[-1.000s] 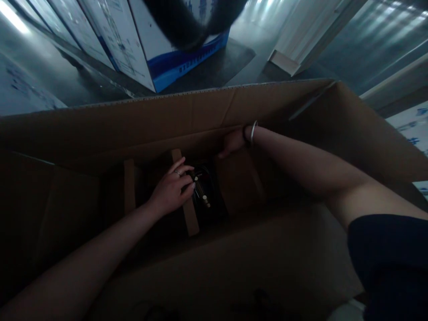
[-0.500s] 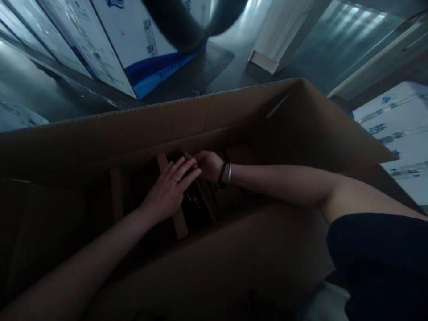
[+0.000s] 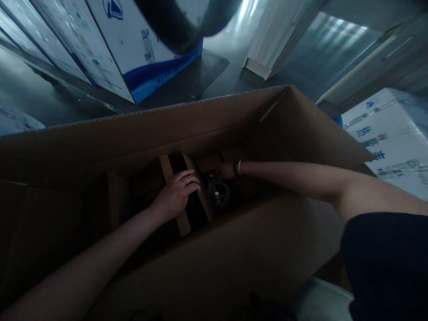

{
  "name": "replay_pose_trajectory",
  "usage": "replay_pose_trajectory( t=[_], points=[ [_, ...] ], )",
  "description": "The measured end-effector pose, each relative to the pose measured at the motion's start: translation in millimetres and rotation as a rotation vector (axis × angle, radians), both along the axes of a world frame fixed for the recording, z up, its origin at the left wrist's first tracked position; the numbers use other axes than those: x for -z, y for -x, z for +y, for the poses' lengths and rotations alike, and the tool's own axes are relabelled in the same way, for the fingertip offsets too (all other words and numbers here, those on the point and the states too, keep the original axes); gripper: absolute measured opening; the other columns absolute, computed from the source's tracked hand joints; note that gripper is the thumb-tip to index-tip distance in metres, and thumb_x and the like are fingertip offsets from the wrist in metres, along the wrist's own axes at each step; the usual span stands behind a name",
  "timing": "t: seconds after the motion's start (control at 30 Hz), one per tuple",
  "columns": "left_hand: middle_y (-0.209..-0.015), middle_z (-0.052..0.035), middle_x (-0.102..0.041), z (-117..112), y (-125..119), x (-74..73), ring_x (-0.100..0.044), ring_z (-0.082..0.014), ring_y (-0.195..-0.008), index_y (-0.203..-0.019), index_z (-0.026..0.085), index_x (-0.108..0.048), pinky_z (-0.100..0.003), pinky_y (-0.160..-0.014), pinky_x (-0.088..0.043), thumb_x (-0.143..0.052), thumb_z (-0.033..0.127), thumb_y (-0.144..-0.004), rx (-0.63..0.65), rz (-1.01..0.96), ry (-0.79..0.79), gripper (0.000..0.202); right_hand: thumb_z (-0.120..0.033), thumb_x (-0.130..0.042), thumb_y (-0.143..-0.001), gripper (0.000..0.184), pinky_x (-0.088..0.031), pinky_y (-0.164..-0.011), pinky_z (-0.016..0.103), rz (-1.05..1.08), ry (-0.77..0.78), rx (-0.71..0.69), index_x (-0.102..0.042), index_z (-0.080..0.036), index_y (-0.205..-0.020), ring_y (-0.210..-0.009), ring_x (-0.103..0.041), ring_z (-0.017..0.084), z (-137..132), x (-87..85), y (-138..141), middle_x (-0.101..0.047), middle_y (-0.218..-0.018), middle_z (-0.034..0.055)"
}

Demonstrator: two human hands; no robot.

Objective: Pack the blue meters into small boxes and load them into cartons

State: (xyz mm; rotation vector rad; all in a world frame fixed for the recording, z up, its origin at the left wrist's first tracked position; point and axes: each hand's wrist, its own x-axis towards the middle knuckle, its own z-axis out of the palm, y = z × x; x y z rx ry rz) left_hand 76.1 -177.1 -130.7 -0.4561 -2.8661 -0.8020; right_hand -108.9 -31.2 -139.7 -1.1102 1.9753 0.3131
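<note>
Both my arms reach down into a large open cardboard box [image 3: 187, 254]. My left hand [image 3: 177, 191] lies over a cardboard strip [image 3: 183, 223], its fingers loosely stretched and slightly bent. Its fingertips are at the upper edge of an upright cardboard divider [image 3: 204, 203]; I cannot tell whether they touch. Right of this divider lies a coiled cable [image 3: 219, 195] with a small pale spot on it. Just above the coil is my right hand [image 3: 224, 171], deep in shadow, with a dark band and a pale one at the wrist. Its fingers are too dark to make out.
Another upright divider [image 3: 115, 200] stands further left inside the box. Beyond the box is a tall white and blue carton [image 3: 157, 44]. A second white carton [image 3: 384, 129] stands at the right. A blurred dark shape [image 3: 187, 26] hangs at the top.
My right hand has moved away from my left fingers, right and lower into the box. The coiled cable now shows more clearly. My left hand has shifted slightly right, fingers more bent.
</note>
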Motion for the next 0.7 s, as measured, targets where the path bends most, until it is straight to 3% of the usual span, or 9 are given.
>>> replay_pose_trajectory(
  t=[0.1,0.2,0.3,0.4,0.47,0.6,0.7],
  points=[
    [-0.107,-0.0025,-0.056,-1,-1,1.3,-0.033,-0.0207,-0.122,-0.088,0.019,-0.056,-0.044,-0.096,-0.038,-0.031,-0.007,-0.065,-0.007,-0.013,-0.01,0.043,-0.014,-0.032,-0.084,0.038,-0.039,-0.085,0.029,0.262,0.213,0.054,-0.06,-0.013,-0.11,-0.104,-0.054,0.022,-15,-2.1,31,-0.059,-0.113,0.011],
    [-0.106,-0.0022,-0.056,-1,-2,2.9,-0.032,-0.0204,-0.122,-0.087,0.019,-0.056,-0.044,-0.095,-0.038,-0.032,-0.007,-0.063,0.002,-0.002,-0.022,0.043,-0.019,-0.028,-0.086,0.041,-0.04,-0.084,0.033,0.535,0.284,0.117,-0.061,-0.009,-0.108,-0.102,-0.054,0.025,-3,0.1,56,-0.059,-0.11,0.0154],
    [-0.105,-0.0026,-0.057,0,-2,2.7,-0.033,-0.0205,-0.121,-0.086,0.018,-0.056,-0.043,-0.095,-0.039,-0.032,-0.007,-0.061,0.002,0.021,-0.03,0.043,-0.024,-0.036,-0.085,0.038,-0.044,-0.081,0.033,0.502,0.183,0.089,-0.061,-0.011,-0.109,-0.098,-0.057,0.026,21,14.7,71,-0.061,-0.108,0.0158],
    [-0.104,-0.0022,-0.057,2,-2,0.7,-0.034,-0.0201,-0.121,-0.085,0.019,-0.056,-0.044,-0.094,-0.04,-0.032,-0.007,-0.062,-0.008,0.019,-0.024,0.042,-0.024,-0.032,-0.087,0.04,-0.04,-0.09,0.028,0.435,0.169,0.041,-0.05,-0.021,-0.124,-0.109,-0.051,0.019,34,27.3,83,-0.053,-0.123,0.0048],
    [-0.104,-0.0016,-0.057,2,0,0.1,-0.034,-0.0196,-0.121,-0.085,0.019,-0.056,-0.044,-0.094,-0.04,-0.032,-0.007,-0.063,-0.021,0.015,-0.028,0.042,-0.026,-0.03,-0.089,0.04,-0.038,-0.092,0.026,0.423,0.137,0.036,-0.049,-0.023,-0.124,-0.112,-0.049,0.017,32,28.8,91,-0.051,-0.126,0.0018],
    [-0.101,-0.0008,-0.057,-1,4,3.1,-0.035,-0.0193,-0.12,-0.083,0.019,-0.057,-0.044,-0.096,-0.038,-0.033,-0.007,-0.061,-0.032,0.026,-0.047,0.042,-0.033,-0.026,-0.09,0.046,-0.042,-0.084,0.028,0.469,0.046,0.065,-0.061,-0.012,-0.109,-0.102,-0.056,0.021,14,23.6,100,-0.059,-0.112,0.0115],
    [-0.1,-0.0002,-0.058,-2,3,4.8,-0.036,-0.0187,-0.119,-0.083,0.019,-0.058,-0.043,-0.097,-0.038,-0.033,-0.007,-0.061,-0.035,0.027,-0.047,0.042,-0.035,-0.027,-0.09,0.047,-0.042,-0.081,0.027,0.518,0.05,0.053,-0.064,-0.009,-0.103,-0.099,-0.057,0.022,7,18.6,98,-0.061,-0.107,0.0141]
  ],
)
